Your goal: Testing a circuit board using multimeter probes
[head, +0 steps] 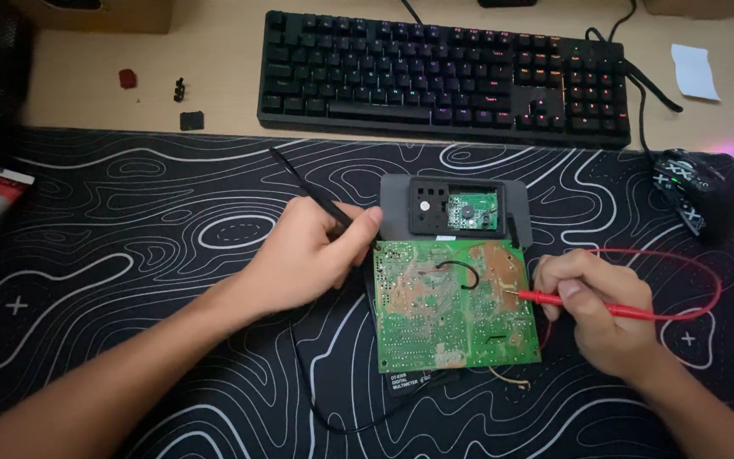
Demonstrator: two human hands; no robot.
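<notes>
The green circuit board (pixel 456 304) lies solder side up on the patterned desk mat (pixel 129 255), propped over a dark multimeter case (pixel 456 208) just beyond it, near the middle of the table. The left hand (pixel 307 255) has its fingers clamped on a black probe (pixel 312 191), pen-style, at the board's far left corner. The right hand (pixel 596 310) has its fingers pinched on a red probe (pixel 588 304), whose tip touches the board's right edge. A black wire loop (pixel 460 274) arches across the solder side. The likely trouble: a tip could skid off its small solder point and bridge neighbouring joints, since the board rests loosely and could rock under pressure. The red lead (pixel 690 272), looped to the right near the mouse (pixel 694 191), could snag and tug the probe off target.
</notes>
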